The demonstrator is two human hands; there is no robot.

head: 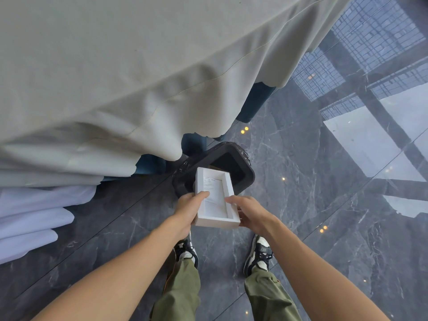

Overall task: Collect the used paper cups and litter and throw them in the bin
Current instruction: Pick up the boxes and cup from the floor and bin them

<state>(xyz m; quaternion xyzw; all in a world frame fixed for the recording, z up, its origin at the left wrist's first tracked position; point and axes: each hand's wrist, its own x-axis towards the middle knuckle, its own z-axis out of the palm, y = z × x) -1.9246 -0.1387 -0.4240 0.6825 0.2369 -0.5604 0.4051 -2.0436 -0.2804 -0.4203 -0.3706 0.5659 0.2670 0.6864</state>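
A shallow white cardboard box (216, 222) with a printed paper sheet inside is held above the floor in front of me. My left hand (188, 208) grips its left side, thumb over the rim. My right hand (249, 213) holds its right side, fingers on the edge. Just beyond the box stands a black bin (245, 174) with a dark open mouth; the box's far end overlaps the bin's near rim. No paper cups are visible.
A table draped in a grey-beige cloth (115, 77) fills the upper left, its hem hanging close to the bin. White fabric folds (34, 216) lie at the left. The glossy dark marble floor (324, 205) spreads to the right. My shoes stand below the box.
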